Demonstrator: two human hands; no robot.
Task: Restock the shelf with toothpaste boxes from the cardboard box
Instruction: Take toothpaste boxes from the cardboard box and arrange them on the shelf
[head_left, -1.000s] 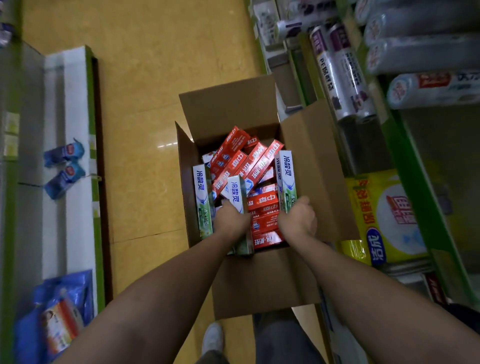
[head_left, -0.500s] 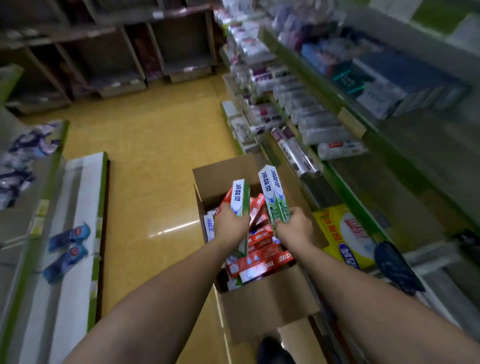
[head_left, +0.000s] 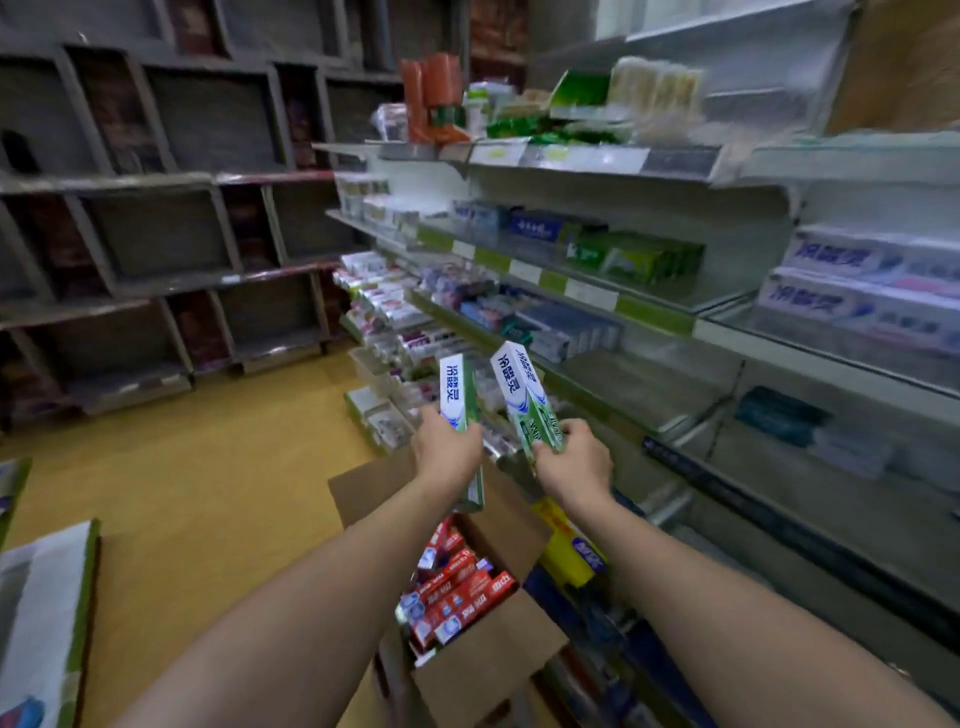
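Left hand (head_left: 447, 449) and right hand (head_left: 576, 465) each grip a toothpaste box (head_left: 457, 384) above the cardboard box (head_left: 483, 670), near the bare shelf edge (head_left: 597, 402).

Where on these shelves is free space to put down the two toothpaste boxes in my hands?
The shelf right of the grey-blue boxes is bare, and so is the gap between the stacked green boxes and the white boxes. Further left along the aisle the shelves are packed.

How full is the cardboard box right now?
Partly full: the open cardboard box shows red toothpaste boxes piled inside, below its rim. How deep the pile goes cannot be told.
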